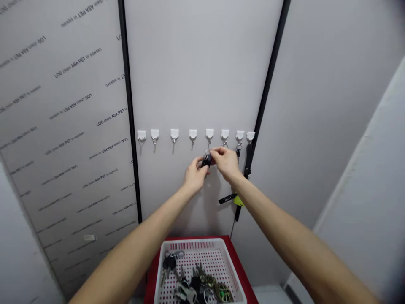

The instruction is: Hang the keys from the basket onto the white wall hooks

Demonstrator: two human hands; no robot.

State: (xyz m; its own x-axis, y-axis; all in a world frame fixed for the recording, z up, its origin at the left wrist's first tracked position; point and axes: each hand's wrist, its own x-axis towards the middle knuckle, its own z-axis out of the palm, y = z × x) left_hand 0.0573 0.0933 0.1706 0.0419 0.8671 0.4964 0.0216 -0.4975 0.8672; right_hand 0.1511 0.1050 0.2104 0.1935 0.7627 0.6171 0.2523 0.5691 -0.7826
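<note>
My left hand (194,175) is closed round a black key fob (206,160), just under a white wall hook (209,135). My right hand (225,162) pinches at the top of the same bunch, by its metal key ring (208,152); its fingertips partly hide the ring. Whether the ring touches the hook's metal tip I cannot tell. Right of my hands, a black strap (249,158) hangs from the last hook (250,136). A lime-yellow piece (238,201) and a black printed tag (227,199) show lower down, partly behind my right forearm.
Several white hooks run in a row across the pale wall panel (202,76), between two black strips (129,97). Below my arms, a white perforated basket (202,243) holds several keys (169,263) and key rings. It stands on a red surface (233,252).
</note>
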